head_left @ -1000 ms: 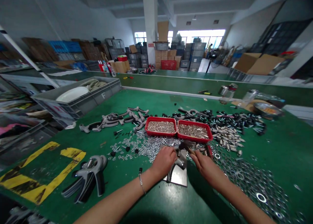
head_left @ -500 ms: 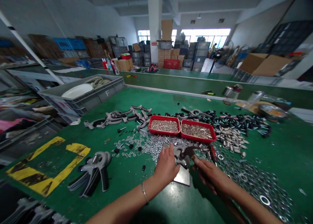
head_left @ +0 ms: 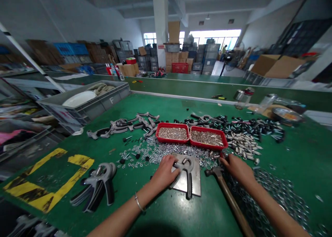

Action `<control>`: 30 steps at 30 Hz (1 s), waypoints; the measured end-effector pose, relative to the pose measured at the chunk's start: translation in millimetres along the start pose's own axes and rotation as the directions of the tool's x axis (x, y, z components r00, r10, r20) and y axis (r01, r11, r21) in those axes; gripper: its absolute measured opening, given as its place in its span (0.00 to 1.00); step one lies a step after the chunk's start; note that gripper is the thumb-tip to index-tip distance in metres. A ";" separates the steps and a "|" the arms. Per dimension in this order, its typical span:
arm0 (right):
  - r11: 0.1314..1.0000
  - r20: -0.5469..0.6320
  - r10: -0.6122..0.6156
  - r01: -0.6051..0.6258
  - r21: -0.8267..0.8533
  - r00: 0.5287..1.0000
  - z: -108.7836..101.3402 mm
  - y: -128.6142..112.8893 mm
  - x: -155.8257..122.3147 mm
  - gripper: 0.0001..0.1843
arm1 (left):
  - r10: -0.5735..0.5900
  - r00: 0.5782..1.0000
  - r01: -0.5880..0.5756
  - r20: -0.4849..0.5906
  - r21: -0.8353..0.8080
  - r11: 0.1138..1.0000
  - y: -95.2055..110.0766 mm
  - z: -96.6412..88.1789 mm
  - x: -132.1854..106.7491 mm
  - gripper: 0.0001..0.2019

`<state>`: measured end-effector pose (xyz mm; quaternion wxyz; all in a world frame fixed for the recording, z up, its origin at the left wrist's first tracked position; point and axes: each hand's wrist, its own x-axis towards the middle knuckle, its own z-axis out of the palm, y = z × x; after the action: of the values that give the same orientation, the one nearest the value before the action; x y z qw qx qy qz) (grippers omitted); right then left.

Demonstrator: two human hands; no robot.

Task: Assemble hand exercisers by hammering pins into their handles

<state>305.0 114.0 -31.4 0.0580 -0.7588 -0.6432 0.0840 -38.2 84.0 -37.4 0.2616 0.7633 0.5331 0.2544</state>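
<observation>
A grey and black hand-grip part [head_left: 187,171] lies on a small steel plate [head_left: 196,181] in front of me on the green table [head_left: 166,216]. My left hand [head_left: 164,173] rests on the part's left arm with its fingers curled over it. A hammer [head_left: 228,195] with a wooden handle lies on the table to the right of the plate, head towards the plate. My right hand [head_left: 237,168] is past the hammer head, fingers bent down among the loose washers and metal sleeves [head_left: 243,148]; what its fingertips hold is hidden.
Two red trays [head_left: 190,136] of small metal parts stand behind the plate. Washers [head_left: 275,195] cover the table at right, nuts [head_left: 145,153] at left. Finished hand grips [head_left: 97,185] lie at left; unassembled grey arms [head_left: 124,124] and a grey crate [head_left: 85,104] lie further back.
My right hand has let go of the hammer, which now lies on the table, and has moved right to the loose parts. My left hand stays on the grip part.
</observation>
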 end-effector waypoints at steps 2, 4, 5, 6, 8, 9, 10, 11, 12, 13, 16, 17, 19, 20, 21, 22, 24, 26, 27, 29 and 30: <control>1.000 0.011 -0.009 0.009 0.018 1.000 0.8 4.6 6.0 0.18 | 0.026 1.000 -0.026 0.013 -0.002 1.000 -1.0 0.0 -4.2 0.17; 1.000 0.019 -0.003 0.003 0.030 1.000 -7.1 11.8 5.7 0.16 | 0.041 0.999 -0.041 0.023 -0.010 0.999 -0.1 0.5 -6.4 0.20; 0.998 0.011 0.016 -0.017 0.058 1.000 -14.2 13.6 3.1 0.16 | 0.040 0.999 -0.040 0.022 -0.013 0.999 0.9 0.9 -7.1 0.21; 0.992 -0.004 0.036 -0.035 0.119 0.999 -22.4 12.7 -1.1 0.15 | 0.032 0.999 -0.032 0.016 -0.013 0.999 2.1 1.3 -7.8 0.20; 0.925 -0.031 0.045 -0.030 0.379 0.999 -37.6 -1.2 -13.8 0.17 | 0.010 1.000 -0.010 0.003 -0.006 1.000 4.7 2.1 -9.0 0.19; 0.834 -0.028 0.028 -0.008 0.551 0.999 -42.3 -14.7 -21.7 0.18 | -0.001 1.000 0.001 0.000 -0.001 1.000 5.9 2.4 -9.6 0.18; 0.697 -0.017 -0.012 0.020 0.717 1.000 -43.9 -31.9 -29.8 0.19 | -0.011 1.000 0.011 -0.002 0.004 1.000 6.9 2.7 -10.3 0.17; 0.548 0.011 -0.053 0.020 0.836 0.999 -41.8 -51.6 -37.7 0.20 | -0.021 1.000 0.021 -0.003 0.010 1.000 7.5 3.1 -11.0 0.17; 0.433 0.052 -0.094 -0.006 0.901 0.994 -36.3 -72.2 -44.6 0.20 | -0.029 1.000 0.029 -0.004 0.016 0.999 7.8 3.5 -11.6 0.17; 0.377 0.058 -0.108 -0.013 0.926 0.992 -27.9 -92.1 -50.0 0.19 | -0.034 0.999 0.034 -0.006 0.021 0.999 7.8 4.0 -12.2 0.16; 0.377 0.011 -0.113 0.033 0.925 0.994 4.3 -136.0 -55.5 0.18 | -0.034 0.999 0.034 -0.016 0.031 0.999 6.0 6.2 -13.0 0.18; 0.384 -0.006 -0.109 0.047 0.922 0.994 14.0 -143.6 -54.3 0.19 | -0.032 0.999 0.032 -0.019 0.033 0.999 5.1 6.9 -13.0 0.18; 0.376 -0.019 -0.102 0.056 0.925 0.995 28.3 -149.5 -50.1 0.19 | -0.032 0.999 0.033 -0.021 0.035 0.999 3.6 8.1 -12.6 0.19; 0.369 -0.020 -0.101 0.056 0.928 0.995 32.5 -149.3 -48.3 0.19 | -0.034 0.999 0.035 -0.018 0.036 0.999 3.1 8.4 -12.4 0.19; 0.367 -0.017 -0.103 0.054 0.929 0.995 35.0 -148.0 -47.2 0.19 | -0.036 0.999 0.036 -0.015 0.037 0.999 2.7 8.5 -12.2 0.19; 0.368 -0.011 -0.106 0.050 0.929 0.994 36.1 -146.4 -47.0 0.19 | -0.036 0.999 0.037 -0.012 0.037 0.999 2.6 8.4 -12.1 0.19; 0.386 -0.001 -0.107 0.042 0.921 0.994 35.9 -144.1 -48.8 0.18 | -0.036 0.999 0.036 -0.009 0.039 0.999 2.9 7.8 -12.1 0.20; 0.480 -0.023 -0.114 0.076 0.874 0.993 34.3 -144.5 -50.9 0.17 | -0.032 0.999 0.032 -0.001 0.040 0.999 3.9 6.9 -12.3 0.20; 0.554 -0.046 -0.132 0.112 0.825 0.990 33.3 -145.9 -50.9 0.16 | -0.031 1.000 0.031 0.004 0.042 0.999 4.5 6.6 -12.3 0.20; 0.691 -0.088 -0.197 0.202 0.695 0.976 30.8 -150.3 -47.5 0.15 | -0.031 0.999 0.030 0.012 0.048 0.998 6.1 6.1 -12.1 0.19; 0.727 -0.102 -0.239 0.248 0.641 0.966 29.0 -153.2 -44.2 0.14 | -0.033 0.999 0.033 0.012 0.054 0.998 6.9 6.0 -11.7 0.19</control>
<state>144.1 95.2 -27.3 0.3313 -0.6012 -0.6677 0.2880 -33.1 70.1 -38.4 0.2487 0.7628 0.5505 0.2307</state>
